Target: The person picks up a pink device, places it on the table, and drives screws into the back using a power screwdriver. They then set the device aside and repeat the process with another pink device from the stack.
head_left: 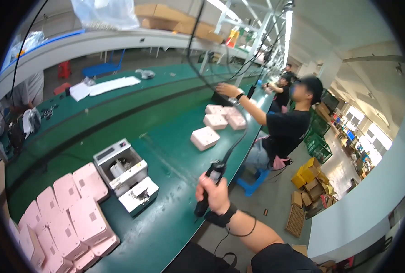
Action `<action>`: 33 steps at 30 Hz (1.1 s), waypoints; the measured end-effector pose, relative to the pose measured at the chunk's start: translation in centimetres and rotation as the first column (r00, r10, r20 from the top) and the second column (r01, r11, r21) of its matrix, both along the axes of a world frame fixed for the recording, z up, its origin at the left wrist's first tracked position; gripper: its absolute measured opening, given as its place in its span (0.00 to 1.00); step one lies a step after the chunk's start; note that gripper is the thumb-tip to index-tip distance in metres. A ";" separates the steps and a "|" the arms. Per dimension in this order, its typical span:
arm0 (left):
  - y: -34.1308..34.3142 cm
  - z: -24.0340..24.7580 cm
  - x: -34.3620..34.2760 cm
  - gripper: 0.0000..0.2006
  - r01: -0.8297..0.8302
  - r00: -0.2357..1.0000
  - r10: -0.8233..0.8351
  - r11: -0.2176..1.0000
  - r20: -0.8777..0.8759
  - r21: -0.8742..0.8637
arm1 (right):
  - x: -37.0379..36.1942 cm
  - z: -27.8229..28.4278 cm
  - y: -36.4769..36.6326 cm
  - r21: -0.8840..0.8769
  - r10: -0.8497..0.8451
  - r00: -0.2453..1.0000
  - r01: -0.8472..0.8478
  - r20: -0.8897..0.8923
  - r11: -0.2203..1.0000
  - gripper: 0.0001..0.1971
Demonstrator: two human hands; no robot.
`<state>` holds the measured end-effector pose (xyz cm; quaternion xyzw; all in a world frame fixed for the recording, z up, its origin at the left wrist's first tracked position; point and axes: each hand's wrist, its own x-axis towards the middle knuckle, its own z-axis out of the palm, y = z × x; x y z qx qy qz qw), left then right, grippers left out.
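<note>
My right hand (217, 194) is wrapped round a black corded electric screwdriver (202, 208), held tilted over the bench's front edge. From its top a black cable runs up toward the far end. A dark band circles my right wrist. My left hand is out of the picture. Left of the screwdriver, on the green bench (166, 232), stands a grey metal screw feeder (123, 166) with an open top and a pale front block. Pink square plastic housings (91, 220) lie piled at the near left. Beyond the screwdriver sits a single pink housing (205, 138), apart from the pile.
Several more pink housings (216, 121) lie farther along the bench, near a seated co-worker (289, 127) with an arm stretched over it. White sheets (104, 87) rest on the far strip. Yellow boxes (306, 172) and green crates (318, 143) stand on the floor at right. Cables hang overhead.
</note>
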<state>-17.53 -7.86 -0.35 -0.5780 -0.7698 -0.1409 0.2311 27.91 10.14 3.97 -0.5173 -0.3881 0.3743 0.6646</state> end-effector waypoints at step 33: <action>0.9 1.5 6.3 0.31 0.862 0.491 -0.761 0.496 0.424 -0.108 | 0.8 0.9 -0.7 0.024 0.166 0.980 -0.164 -0.106 0.986 0.06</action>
